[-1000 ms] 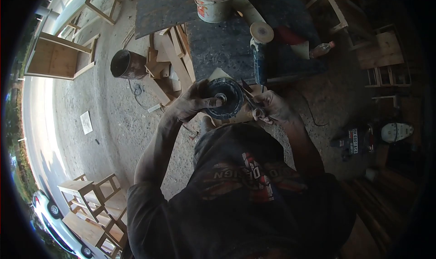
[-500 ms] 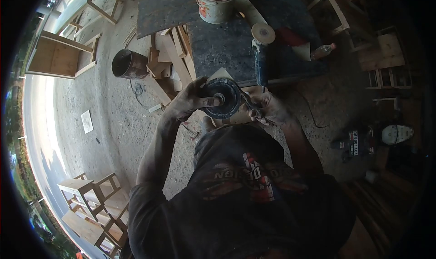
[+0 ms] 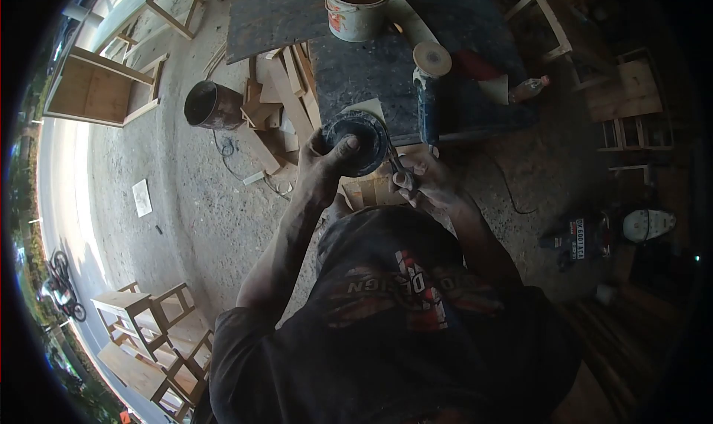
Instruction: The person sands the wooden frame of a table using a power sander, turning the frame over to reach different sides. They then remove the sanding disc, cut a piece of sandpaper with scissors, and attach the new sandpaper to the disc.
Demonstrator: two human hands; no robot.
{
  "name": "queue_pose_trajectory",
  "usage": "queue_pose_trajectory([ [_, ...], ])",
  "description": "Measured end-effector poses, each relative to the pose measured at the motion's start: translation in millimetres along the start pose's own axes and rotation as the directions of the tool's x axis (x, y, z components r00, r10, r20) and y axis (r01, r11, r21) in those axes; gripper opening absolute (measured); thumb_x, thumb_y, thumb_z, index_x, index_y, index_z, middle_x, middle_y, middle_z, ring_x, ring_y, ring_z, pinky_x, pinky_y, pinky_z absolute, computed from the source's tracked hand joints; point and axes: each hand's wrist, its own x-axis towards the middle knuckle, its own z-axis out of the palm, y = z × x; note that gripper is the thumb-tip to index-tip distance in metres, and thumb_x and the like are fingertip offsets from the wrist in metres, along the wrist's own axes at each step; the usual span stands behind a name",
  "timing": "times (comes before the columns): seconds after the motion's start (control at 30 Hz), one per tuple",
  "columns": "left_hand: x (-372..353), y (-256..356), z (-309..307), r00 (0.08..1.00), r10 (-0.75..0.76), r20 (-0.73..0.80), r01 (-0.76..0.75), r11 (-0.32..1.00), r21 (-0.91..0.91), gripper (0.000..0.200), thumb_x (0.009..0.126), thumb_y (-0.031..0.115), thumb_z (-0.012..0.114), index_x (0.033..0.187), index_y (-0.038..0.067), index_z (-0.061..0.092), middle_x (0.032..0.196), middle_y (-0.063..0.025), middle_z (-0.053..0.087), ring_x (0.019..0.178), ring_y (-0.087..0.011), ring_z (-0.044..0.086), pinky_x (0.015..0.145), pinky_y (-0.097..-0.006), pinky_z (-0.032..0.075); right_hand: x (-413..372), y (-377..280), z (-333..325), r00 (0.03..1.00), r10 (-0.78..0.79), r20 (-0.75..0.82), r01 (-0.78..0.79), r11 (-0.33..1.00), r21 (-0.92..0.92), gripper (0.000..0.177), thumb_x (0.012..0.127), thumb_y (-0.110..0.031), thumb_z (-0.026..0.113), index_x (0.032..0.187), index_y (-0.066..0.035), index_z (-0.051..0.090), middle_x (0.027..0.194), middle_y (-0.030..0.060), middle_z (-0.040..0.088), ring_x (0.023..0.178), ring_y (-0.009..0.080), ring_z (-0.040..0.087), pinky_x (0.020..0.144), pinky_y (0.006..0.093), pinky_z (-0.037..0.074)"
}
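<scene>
My left hand [image 3: 324, 164] grips a round black disc [image 3: 365, 156], its thumb lying across the face near the centre. A pale sheet [image 3: 371, 109] sticks out from behind the disc's far edge. Close to the disc's right side, my right hand [image 3: 431, 180] has its fingers closed round the handles of a dark metal tool [image 3: 397, 164] that looks like scissors. The tool's tip lies at the disc's edge; whether it touches is unclear. Beyond my right hand, a blue power tool with a round pad [image 3: 431, 60] rests at the edge of the dark table [image 3: 345, 82].
On the table are a white bucket [image 3: 356, 15], a roll [image 3: 408, 19] and a bottle [image 3: 528, 89]. Left of it lie wood offcuts [image 3: 278, 89] and a dark bucket [image 3: 212, 104]. Wooden stools [image 3: 141, 312] stand lower left; a motorbike [image 3: 587, 234] is at right.
My left hand and the disc have moved up and slightly right, away from my body. My right hand has shifted slightly left with the tool. A two-wheeler has appeared on the road at far left.
</scene>
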Motion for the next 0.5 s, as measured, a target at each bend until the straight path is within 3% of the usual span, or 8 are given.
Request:
queue_pose_trajectory([
  [0.07,-1.6,6.6,-1.2,1.000,-0.020,-0.011,0.020,1.000,0.019,0.060,0.086,0.025,0.087,0.129,-0.007,0.059,0.115,-0.0155,0.072,0.102,-0.0229,0.073,0.092,-0.0372,0.061,3.6,7.9,-6.1,0.998,-0.043,0.055,0.041,0.998,0.041,0.036,0.092,-0.011,0.078,0.120,0.009,0.067,0.082,0.0083,0.068,0.059,0.0083,0.062,0.048,0.0215,0.054],
  [0.23,-0.5,12.8,-0.8,0.995,-0.093,-0.024,0.094,0.994,0.059,0.062,0.086,0.027,0.087,0.129,-0.008,0.059,0.114,-0.0160,0.073,0.101,-0.0231,0.074,0.092,-0.0370,0.061,-0.5,-5.4,8.2,0.999,0.043,-0.032,-0.041,0.997,0.069,0.036,0.093,-0.008,0.075,0.125,0.008,0.066,0.094,0.0103,0.069,0.060,0.0074,0.062,0.049,0.0211,0.054],
  [0.37,1.9,11.9,-2.7,0.992,-0.115,-0.045,0.115,0.993,0.000,0.060,0.087,0.027,0.086,0.128,-0.008,0.060,0.114,-0.0161,0.073,0.100,-0.0230,0.074,0.090,-0.0373,0.061,-1.1,0.5,9.1,0.994,0.067,-0.081,-0.070,0.997,-0.032,0.038,0.095,-0.010,0.074,0.127,0.007,0.064,0.094,0.0086,0.068,0.062,0.0066,0.062,0.048,0.0210,0.053],
  [0.43,3.8,12.4,-4.3,0.990,-0.125,-0.068,0.124,0.992,-0.021,0.059,0.087,0.027,0.086,0.128,-0.008,0.060,0.114,-0.0160,0.073,0.099,-0.0229,0.074,0.090,-0.0372,0.061,1.7,3.6,12.6,1.000,-0.001,-0.014,0.002,0.994,0.111,0.040,0.096,-0.015,0.075,0.128,0.007,0.063,0.092,0.0063,0.066,0.064,0.0060,0.061,0.049,0.0213,0.054],
  [0.5,7.8,10.7,-5.2,0.988,-0.137,-0.075,0.131,0.988,-0.078,0.056,0.087,0.025,0.086,0.126,-0.007,0.062,0.112,-0.0153,0.074,0.099,-0.0223,0.074,0.090,-0.0366,0.061,3.6,-0.7,19.0,1.000,0.013,-0.022,-0.011,0.998,0.065,0.041,0.095,-0.015,0.074,0.128,0.006,0.062,0.091,0.0057,0.065,0.065,0.0062,0.061,0.049,0.0214,0.054],
])
